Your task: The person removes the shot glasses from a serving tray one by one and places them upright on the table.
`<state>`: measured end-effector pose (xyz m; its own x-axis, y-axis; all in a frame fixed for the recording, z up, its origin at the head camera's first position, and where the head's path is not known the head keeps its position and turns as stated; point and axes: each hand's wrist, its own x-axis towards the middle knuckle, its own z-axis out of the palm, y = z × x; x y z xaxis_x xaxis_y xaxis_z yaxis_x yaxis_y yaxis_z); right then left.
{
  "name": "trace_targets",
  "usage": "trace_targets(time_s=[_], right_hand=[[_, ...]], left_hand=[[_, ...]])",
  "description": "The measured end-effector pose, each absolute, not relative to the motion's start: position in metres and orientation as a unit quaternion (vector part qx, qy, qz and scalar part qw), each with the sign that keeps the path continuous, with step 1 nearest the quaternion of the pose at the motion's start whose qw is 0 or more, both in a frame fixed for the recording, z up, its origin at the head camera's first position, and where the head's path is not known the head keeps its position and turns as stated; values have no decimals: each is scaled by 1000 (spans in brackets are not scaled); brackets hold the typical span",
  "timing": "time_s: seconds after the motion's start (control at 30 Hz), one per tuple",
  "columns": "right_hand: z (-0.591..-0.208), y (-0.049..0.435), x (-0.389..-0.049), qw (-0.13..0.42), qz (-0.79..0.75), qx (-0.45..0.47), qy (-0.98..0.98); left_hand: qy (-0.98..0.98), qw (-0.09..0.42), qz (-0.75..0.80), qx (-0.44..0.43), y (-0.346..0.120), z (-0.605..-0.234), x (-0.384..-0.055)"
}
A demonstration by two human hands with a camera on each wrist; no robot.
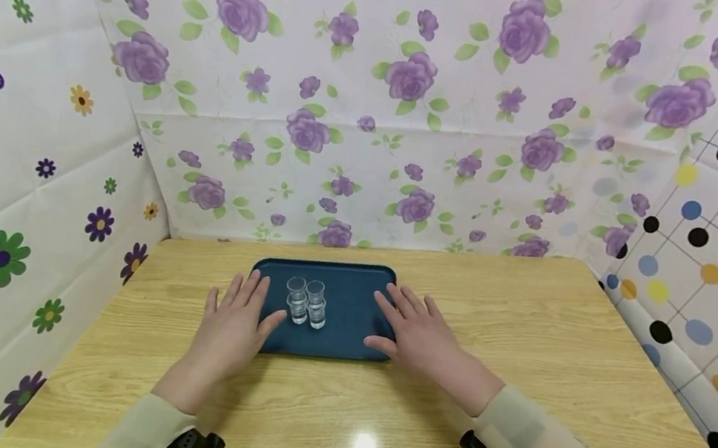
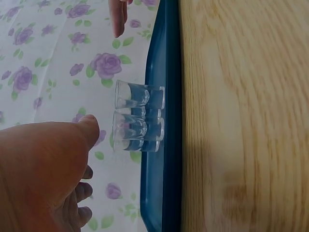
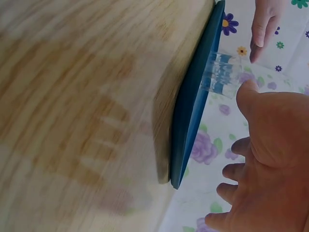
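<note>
Small clear shot glasses [image 1: 305, 307] stand upright close together on a dark blue rectangular tray [image 1: 352, 283], left of its middle. My left hand [image 1: 233, 321] is spread over the tray's left edge, palm down. Its thumb points toward the glasses [image 2: 137, 118], apart from them in the left wrist view. Over the tray's right edge is my right hand [image 1: 422, 336], with fingers extended and nothing held. In the right wrist view, that hand's thumb [image 3: 248, 96] overlaps the line of sight to the glasses [image 3: 219, 72].
The tray lies on a light wooden table [image 1: 520, 333], toward its far side. A flowered cloth [image 1: 373, 106] hangs behind the table, with patterned cloths at left and right. Each wrist carries a small black device [image 1: 197, 447].
</note>
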<state>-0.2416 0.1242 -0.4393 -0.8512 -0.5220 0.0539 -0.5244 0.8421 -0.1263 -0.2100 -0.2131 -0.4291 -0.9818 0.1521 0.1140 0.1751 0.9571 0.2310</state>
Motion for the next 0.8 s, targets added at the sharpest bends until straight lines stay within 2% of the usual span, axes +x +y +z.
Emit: trace_targets(time_s=[0.37, 0.8], right_hand=[[-442, 122, -242, -29, 69, 277, -958], [-448, 121, -244, -42, 56, 279, -958]], left_hand=[[-989, 43, -123, -71, -220, -431, -210], [-991, 24, -118, -62, -228, -438, -213]])
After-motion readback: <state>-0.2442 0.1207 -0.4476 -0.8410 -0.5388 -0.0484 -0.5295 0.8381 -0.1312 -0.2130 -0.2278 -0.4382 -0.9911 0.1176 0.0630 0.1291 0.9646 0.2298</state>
